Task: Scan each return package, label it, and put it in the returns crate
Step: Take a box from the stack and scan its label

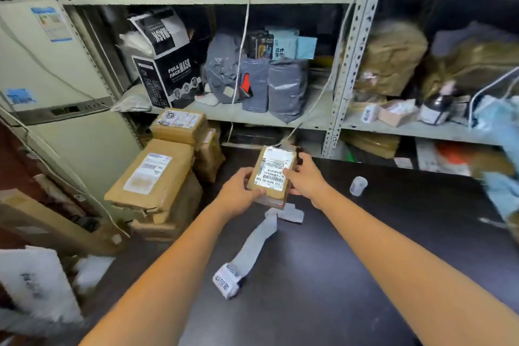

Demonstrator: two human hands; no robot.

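One package (pixel 273 174) held over the counter (pixel 379 247) at twelve o'clock, left hand (pixel 238 194) and right hand (pixel 305 180) fingers both grasping it; scanning seemingly underway, label strip (pixel 254 247) at six o'clock not yet applied, crating outstanding.

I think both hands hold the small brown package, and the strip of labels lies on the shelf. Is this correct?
Not quite: in the head view the strip of labels lies on the dark table, not the shelf. The left hand and right hand do hold the package.
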